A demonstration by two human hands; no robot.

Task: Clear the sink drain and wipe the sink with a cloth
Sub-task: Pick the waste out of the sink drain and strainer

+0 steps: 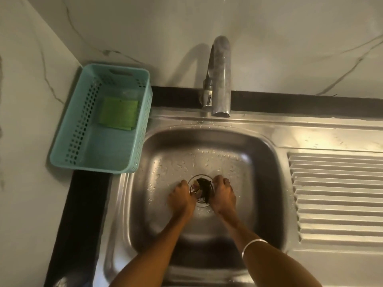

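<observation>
Steel drain (204, 198) lies between both hands, the left hand (180, 196) and right hand (222, 193) curled on its rim over dark debris (202, 186), so clearing is under way; next, I judge, lift the debris out.

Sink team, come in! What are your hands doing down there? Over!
Left hand and right hand both curled at the drain, one each side. Dark gunk sits in it. Green cloth untouched in basket. Nothing blocking.
</observation>
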